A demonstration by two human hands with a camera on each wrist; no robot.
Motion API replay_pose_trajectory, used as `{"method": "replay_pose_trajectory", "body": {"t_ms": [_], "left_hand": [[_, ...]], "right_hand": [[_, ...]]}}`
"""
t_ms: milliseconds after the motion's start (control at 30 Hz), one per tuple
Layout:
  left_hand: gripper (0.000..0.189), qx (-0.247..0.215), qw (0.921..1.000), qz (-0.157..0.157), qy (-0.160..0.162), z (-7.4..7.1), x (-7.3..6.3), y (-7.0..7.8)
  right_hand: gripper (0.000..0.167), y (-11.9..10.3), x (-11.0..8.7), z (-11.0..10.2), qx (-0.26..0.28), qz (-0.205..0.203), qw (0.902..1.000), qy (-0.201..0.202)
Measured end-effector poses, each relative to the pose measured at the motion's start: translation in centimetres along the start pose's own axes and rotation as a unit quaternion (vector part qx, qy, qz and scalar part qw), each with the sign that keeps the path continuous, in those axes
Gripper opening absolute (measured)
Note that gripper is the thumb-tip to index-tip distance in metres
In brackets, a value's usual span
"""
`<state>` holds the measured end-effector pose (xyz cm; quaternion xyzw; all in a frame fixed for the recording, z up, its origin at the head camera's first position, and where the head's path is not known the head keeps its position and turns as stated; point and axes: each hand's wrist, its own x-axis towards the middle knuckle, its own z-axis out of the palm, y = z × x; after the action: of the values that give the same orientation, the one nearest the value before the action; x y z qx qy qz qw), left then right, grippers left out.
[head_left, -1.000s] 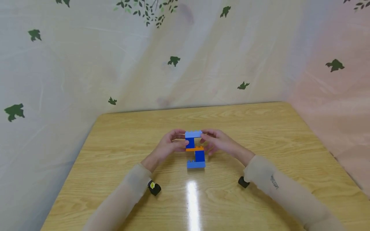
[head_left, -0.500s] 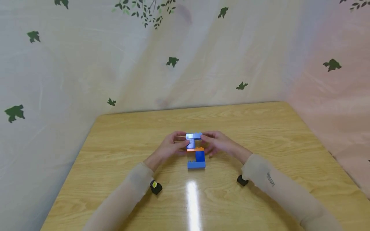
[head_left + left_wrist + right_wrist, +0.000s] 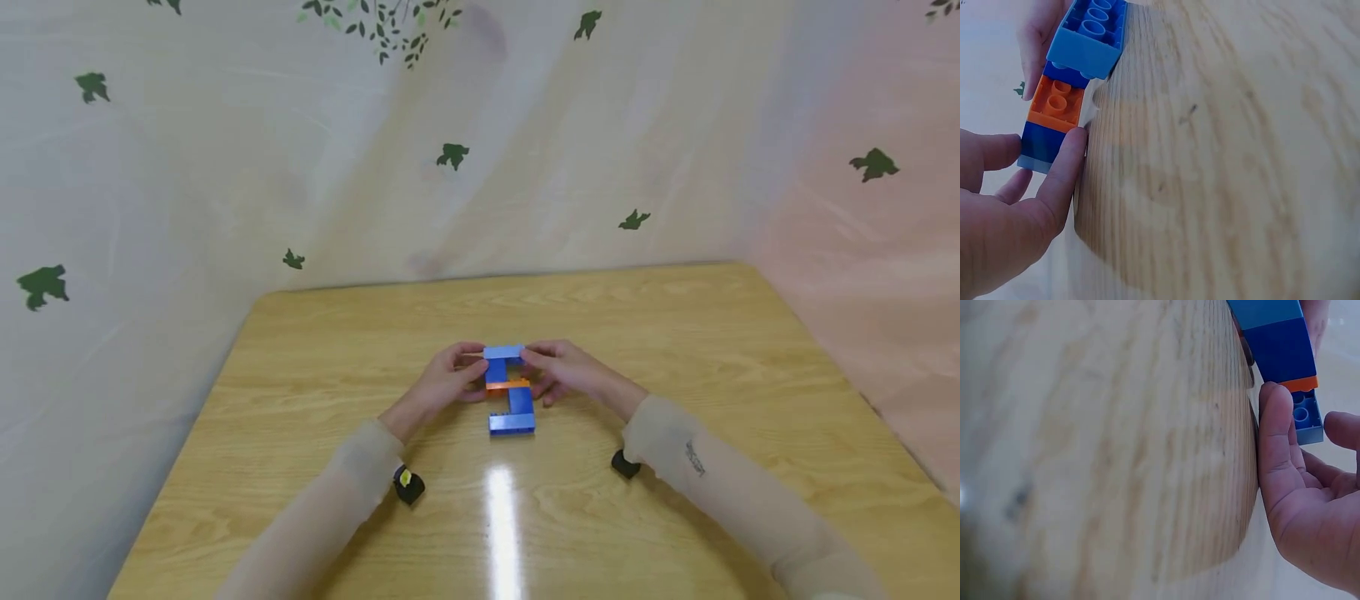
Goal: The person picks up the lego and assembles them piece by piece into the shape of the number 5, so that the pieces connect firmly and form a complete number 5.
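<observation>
Both hands hold an S-shaped stack of toy building bricks point(image 3: 521, 402) over the table. From top to bottom it has a light blue brick point(image 3: 503, 352), a dark blue brick point(image 3: 496, 372), a thin orange brick point(image 3: 1055, 103), another dark blue brick point(image 3: 1279, 350) and a light blue brick point(image 3: 1088, 37). My left hand point(image 3: 441, 381) pinches the left side around the upper dark blue brick, thumb in front. My right hand point(image 3: 572, 369) grips the right end of the top brick between thumb and fingers. Hollow brick undersides show in both wrist views.
The wooden table point(image 3: 360, 333) extends around the hands, its back edge meeting a pale cloth backdrop point(image 3: 300, 150) with leaf and bird-like prints. Black wrist cameras point(image 3: 408, 487) hang below both sleeves. A bright light reflection streaks the front of the table.
The brick stack has tilted slightly, so the underside of its lowest brick now shows in the head view. Both hands keep their hold and have shifted only slightly.
</observation>
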<state>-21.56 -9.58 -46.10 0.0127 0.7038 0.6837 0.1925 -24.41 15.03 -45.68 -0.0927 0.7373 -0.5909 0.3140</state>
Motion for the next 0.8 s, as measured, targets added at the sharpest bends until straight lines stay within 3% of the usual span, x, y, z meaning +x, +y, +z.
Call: {"method": "replay_pose_trajectory", "body": {"t_ms": [800], "left_hand": [[0.040, 0.019, 0.9997, -0.015, -0.003, 0.07, -0.34, -0.31]], "right_hand": [[0.055, 0.34, -0.18, 0.09, 0.004, 0.022, 0.9997, -0.009]]}}
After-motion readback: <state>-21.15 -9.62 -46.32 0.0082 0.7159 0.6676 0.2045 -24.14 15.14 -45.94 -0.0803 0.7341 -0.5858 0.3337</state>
